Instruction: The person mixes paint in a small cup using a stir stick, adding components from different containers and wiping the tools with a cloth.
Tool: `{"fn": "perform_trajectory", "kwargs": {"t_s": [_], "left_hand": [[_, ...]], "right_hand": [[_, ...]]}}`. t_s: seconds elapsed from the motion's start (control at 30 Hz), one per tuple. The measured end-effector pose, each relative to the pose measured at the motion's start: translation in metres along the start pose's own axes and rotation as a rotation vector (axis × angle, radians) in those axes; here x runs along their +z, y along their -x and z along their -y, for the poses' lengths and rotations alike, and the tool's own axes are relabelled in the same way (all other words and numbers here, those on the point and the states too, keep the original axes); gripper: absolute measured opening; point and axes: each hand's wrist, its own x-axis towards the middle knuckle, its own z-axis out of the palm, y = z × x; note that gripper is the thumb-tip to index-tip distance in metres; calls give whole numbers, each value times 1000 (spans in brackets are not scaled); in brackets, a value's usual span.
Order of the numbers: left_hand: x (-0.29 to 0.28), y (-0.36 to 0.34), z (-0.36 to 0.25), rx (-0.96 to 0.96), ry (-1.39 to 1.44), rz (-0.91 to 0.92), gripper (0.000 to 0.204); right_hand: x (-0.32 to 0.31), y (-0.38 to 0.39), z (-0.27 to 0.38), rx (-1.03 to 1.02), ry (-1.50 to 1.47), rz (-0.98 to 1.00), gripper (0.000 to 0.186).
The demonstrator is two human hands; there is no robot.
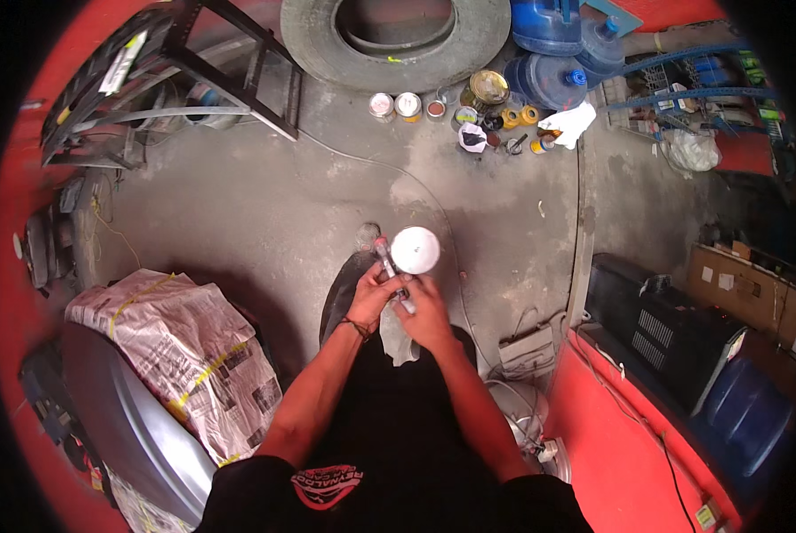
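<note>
Both of my hands are at a paint spray gun [416, 250], held in front of my body. A round white lid tops its cup, and a small red part shows at its far left end. My left hand [370, 297] is closed on the gun's body, just left of and below the cup. Beside it, my right hand [425, 316] is closed on the near end, below the cup. The fingers of both hands almost meet and hide much of the body. A pale grey sheet or cloth [398, 338] hangs under the hands.
A large tire [313, 53] lies at the back, near paint cans [407, 107] and blue water jugs [549, 80]. A cable [416, 182] crosses the concrete floor. At left is a paper-masked car panel [184, 346]; at right, a red counter [593, 426] and black appliance [656, 320].
</note>
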Motion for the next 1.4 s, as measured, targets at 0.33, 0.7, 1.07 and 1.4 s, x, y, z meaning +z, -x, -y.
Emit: {"fn": "perform_trajectory", "kwargs": {"t_s": [0.33, 0.7, 1.07, 1.4], "left_hand": [[-94, -50, -104, 70, -949, -242, 40], [-144, -234, -66, -9, -1320, -256, 41], [-244, -413, 6, 21, -1046, -14, 25], [-269, -502, 21, -94, -863, 236, 29]], "right_hand": [[-3, -129, 109, 233, -124, -295, 83], [61, -241, -54, 221, -126, -162, 80], [113, -341, -224, 165, -678, -95, 75], [222, -378, -423, 187, -1898, -114, 74]]}}
